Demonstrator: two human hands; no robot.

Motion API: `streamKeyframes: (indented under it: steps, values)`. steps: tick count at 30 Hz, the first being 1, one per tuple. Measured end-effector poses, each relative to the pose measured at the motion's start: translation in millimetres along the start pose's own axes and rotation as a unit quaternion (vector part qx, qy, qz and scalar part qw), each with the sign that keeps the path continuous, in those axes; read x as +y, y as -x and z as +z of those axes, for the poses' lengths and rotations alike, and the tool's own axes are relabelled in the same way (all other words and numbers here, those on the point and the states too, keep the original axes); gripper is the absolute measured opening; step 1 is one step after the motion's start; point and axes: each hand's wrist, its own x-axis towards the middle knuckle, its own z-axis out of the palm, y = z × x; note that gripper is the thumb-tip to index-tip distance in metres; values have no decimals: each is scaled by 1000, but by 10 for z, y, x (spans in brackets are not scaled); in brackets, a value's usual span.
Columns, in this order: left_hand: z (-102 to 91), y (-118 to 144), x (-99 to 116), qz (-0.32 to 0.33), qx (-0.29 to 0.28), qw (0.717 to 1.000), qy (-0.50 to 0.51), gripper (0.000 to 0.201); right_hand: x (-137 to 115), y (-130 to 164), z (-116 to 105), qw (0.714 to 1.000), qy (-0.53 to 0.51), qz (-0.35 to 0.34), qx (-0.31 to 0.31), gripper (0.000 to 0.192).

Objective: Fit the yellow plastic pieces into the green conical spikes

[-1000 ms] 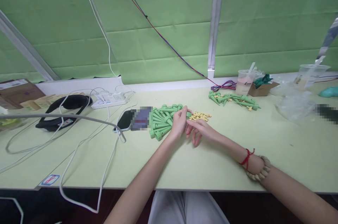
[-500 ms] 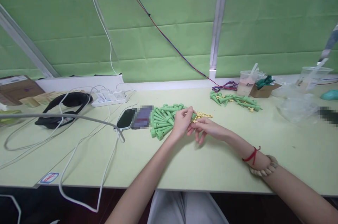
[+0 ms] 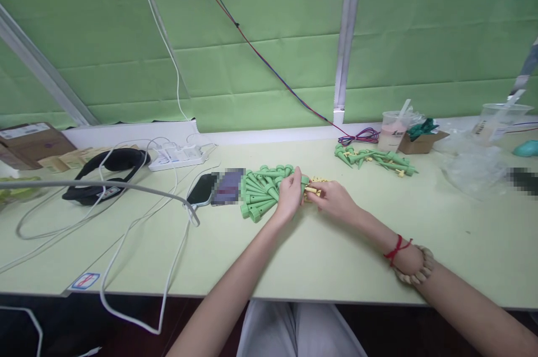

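My left hand (image 3: 291, 195) is closed around a green plastic cone-shaped piece (image 3: 304, 182), most of it hidden by the fingers. Against its right side, my right hand (image 3: 334, 198) pinches a small yellow plastic piece (image 3: 311, 191). Whether the yellow piece is inside the green one or only touching it, I cannot tell. Left of my hands lies a fanned pile of green cone-shaped pieces (image 3: 260, 194) with round heads. More small yellow pieces (image 3: 321, 180) are spread on the table behind my right hand, partly covered by it.
Green spikes with yellow bits (image 3: 374, 160) lie at the back right, near a drink cup (image 3: 392, 131) and a small cardboard box (image 3: 422, 143). Two phones (image 3: 202, 190) lie left of the pile. Headphones (image 3: 105, 175), a power strip (image 3: 179, 156) and loose white cables occupy the left side.
My right hand's fingers have come up from hanging loosely below the left hand to pinching the yellow piece at the green one. My left hand has turned slightly.
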Motion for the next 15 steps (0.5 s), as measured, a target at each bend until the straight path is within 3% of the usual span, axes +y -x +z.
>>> streamKeyframes:
  steps: [2,5,8,10,12,15]
  values:
    - [-4,10,21,1,9,1000,11,48,-3,-13,-2,986,-144,72,-54,22]
    - [-22,29,74,-11,22,1000,12,48,-3,-39,-7,922,-335,164,-105,33]
    - [-45,27,110,-7,23,1000,13,46,24,-59,-13,865,-448,195,-114,31]
    - [-57,8,104,7,22,1000,4,44,52,-65,-16,846,-479,202,-117,25]
    - [-63,-16,74,14,21,1000,-17,42,73,-65,-13,854,-471,198,-103,21]
    - [-69,-43,18,0,32,998,-46,42,68,-48,15,915,-375,148,-27,19]
